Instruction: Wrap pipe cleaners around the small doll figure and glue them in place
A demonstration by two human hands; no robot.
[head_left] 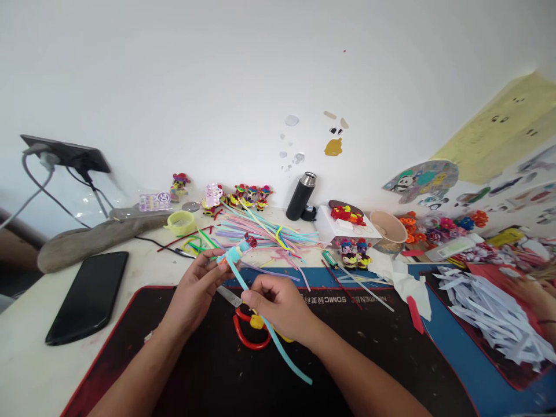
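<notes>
In the head view, my left hand [191, 292] is closed on a small chenille-stem figure [235, 253] in pale blue and white, with a dark red top. A light-blue pipe cleaner [284, 360] runs from the figure down to the right. My right hand [278, 304] pinches that pipe cleaner between thumb and fingers, and its loose end curves toward me. Under my hands, scissors [251, 343] with red and yellow handles lie on the black mat [191, 370]; part of them is hidden by my right hand.
Behind my hands lies a pile of pastel pipe cleaners [256, 229]. Finished figures [249, 196] stand by the wall near a black flask [300, 197] and white box [347, 226]. A phone [89, 295] lies left. Paper strips [490, 313] and another person's arm [536, 298] are at right.
</notes>
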